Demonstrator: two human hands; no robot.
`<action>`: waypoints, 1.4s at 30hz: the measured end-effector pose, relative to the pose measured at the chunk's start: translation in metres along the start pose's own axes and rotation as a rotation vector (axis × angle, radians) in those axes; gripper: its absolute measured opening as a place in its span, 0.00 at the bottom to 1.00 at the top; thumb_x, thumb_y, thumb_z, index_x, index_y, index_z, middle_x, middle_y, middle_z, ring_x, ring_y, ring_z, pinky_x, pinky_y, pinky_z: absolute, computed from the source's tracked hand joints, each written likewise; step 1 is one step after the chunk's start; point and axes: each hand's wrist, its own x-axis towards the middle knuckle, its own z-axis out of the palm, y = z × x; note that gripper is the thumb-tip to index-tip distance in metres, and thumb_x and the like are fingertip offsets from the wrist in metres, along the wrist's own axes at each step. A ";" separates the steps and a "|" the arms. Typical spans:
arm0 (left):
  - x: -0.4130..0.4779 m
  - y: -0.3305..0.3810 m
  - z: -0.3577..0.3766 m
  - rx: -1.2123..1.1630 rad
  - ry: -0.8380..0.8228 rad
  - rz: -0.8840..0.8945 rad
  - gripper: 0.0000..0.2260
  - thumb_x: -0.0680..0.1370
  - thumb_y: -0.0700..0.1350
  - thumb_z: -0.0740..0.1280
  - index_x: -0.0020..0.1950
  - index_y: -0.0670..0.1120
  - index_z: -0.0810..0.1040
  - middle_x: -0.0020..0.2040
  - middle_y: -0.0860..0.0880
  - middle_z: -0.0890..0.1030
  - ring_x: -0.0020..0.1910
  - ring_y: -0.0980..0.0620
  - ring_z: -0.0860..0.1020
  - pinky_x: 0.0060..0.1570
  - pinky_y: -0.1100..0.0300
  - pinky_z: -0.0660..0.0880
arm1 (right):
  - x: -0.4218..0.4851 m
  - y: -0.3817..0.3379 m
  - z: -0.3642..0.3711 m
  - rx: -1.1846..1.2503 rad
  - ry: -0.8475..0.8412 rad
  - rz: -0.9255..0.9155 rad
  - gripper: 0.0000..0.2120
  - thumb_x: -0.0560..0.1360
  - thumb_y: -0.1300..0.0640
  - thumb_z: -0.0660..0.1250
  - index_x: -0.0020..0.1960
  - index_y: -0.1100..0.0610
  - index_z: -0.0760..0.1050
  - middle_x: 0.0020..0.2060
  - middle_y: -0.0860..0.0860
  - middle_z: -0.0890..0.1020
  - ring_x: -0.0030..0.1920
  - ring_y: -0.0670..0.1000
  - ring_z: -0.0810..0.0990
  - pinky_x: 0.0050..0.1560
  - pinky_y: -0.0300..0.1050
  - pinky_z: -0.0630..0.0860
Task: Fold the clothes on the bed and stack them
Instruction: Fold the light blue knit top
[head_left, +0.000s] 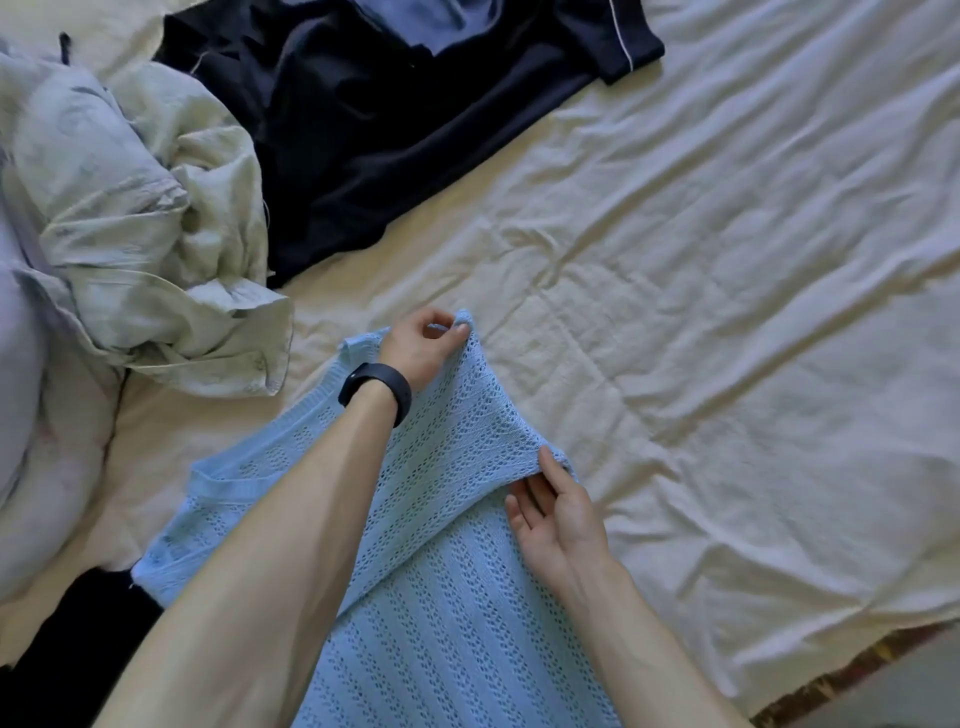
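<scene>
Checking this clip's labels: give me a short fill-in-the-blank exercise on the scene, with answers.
The left hand pinches the edge of a ___ knit sweater.
Its wrist wears a ___ band.
The crumpled pale cloth lies to the sweater's ___.
Missing words: blue; black; left.

Light-blue knit top (441, 597) lies partly folded; dark garment (337, 130) seemingly spread beyond.

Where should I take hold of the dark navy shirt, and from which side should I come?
Probably pinch the dark navy shirt at its near edge, coming from the right across the bed sheet. That edge lies flat and exposed; the left side abuts the crumpled pale garment.
</scene>
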 end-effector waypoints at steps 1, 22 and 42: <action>-0.001 -0.001 0.000 0.039 0.012 0.004 0.08 0.78 0.55 0.71 0.51 0.52 0.80 0.50 0.51 0.82 0.49 0.51 0.79 0.48 0.60 0.72 | 0.000 0.000 0.000 -0.009 0.006 -0.016 0.04 0.79 0.54 0.71 0.53 0.52 0.80 0.43 0.48 0.87 0.43 0.48 0.81 0.42 0.41 0.73; -0.237 -0.296 -0.011 0.588 0.469 -0.266 0.27 0.80 0.65 0.44 0.79 0.65 0.47 0.82 0.55 0.44 0.80 0.52 0.40 0.76 0.40 0.37 | 0.070 0.023 0.033 -2.533 0.012 -1.393 0.37 0.78 0.24 0.43 0.82 0.37 0.43 0.83 0.47 0.41 0.82 0.50 0.35 0.76 0.57 0.27; -0.260 -0.317 -0.065 -0.250 0.856 -0.480 0.24 0.79 0.52 0.70 0.71 0.44 0.71 0.63 0.45 0.77 0.63 0.42 0.75 0.56 0.54 0.71 | 0.032 0.066 0.042 -2.521 -0.098 -1.390 0.31 0.82 0.41 0.59 0.82 0.44 0.53 0.83 0.51 0.50 0.82 0.55 0.44 0.79 0.61 0.45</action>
